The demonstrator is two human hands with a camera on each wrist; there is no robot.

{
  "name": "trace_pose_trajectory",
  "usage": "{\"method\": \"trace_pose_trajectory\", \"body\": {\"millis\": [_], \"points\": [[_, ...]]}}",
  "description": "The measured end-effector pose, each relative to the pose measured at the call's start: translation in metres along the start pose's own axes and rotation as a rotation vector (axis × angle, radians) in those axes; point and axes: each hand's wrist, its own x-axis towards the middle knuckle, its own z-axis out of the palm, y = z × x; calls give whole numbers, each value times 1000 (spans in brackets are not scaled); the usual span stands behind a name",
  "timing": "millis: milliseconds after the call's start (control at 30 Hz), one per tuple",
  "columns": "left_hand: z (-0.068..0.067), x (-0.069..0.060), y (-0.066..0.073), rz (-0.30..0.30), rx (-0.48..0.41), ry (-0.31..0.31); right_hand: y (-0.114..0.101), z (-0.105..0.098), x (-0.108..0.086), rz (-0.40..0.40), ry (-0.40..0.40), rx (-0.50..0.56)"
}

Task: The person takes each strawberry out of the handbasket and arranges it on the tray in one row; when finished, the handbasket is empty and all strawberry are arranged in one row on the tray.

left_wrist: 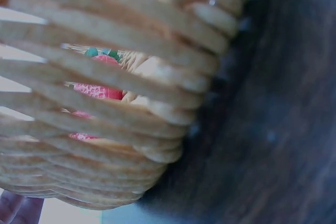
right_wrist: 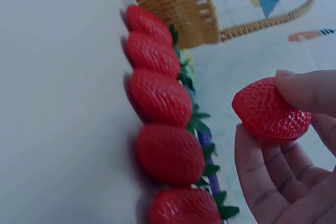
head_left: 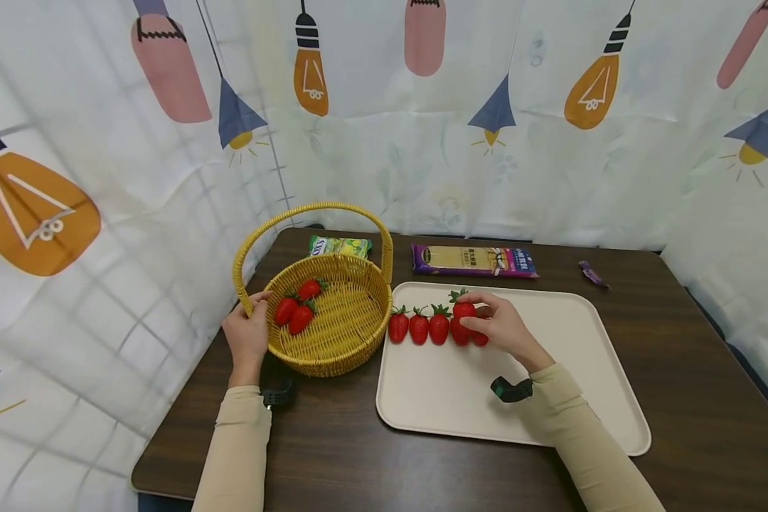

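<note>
My right hand (head_left: pixel 500 328) pinches a red strawberry (right_wrist: pixel 270 109) between thumb and fingers, held above a row of several strawberries (head_left: pixel 419 328) on the beige tray (head_left: pixel 448 405). Green leaves top the strawberries in the row, which lie side by side along the tray's far edge. To the left stands a yellow woven basket (head_left: pixel 333 366) with a tall arched handle, and three strawberries (head_left: pixel 301 319) lie inside it at its left. My left hand (head_left: pixel 246 338) grips the basket's left side where the handle meets the rim. In the left wrist view, the wicker wall (left_wrist: pixel 105 156) hides most of that hand.
Behind the basket lies a green snack packet (head_left: pixel 340 246). A long purple-ended noodle packet (head_left: pixel 473 261) sits beyond the tray, with a small purple wrapped item (head_left: pixel 592 274) to its right. A patterned curtain (head_left: pixel 384 156) hangs behind the dark wooden table (head_left: pixel 333 455).
</note>
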Motion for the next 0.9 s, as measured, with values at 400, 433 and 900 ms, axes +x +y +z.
{"method": "trace_pose_trajectory", "body": {"millis": [400,433,900], "points": [[-1,0,0,1,-4,-13,11,-42,-2,30,104,-23],[-1,0,0,2,-2,-14,13,-45,-2,35,104,-23],[-1,0,0,-1,-17,-14,40,-87,-8,126,48,-119]]}}
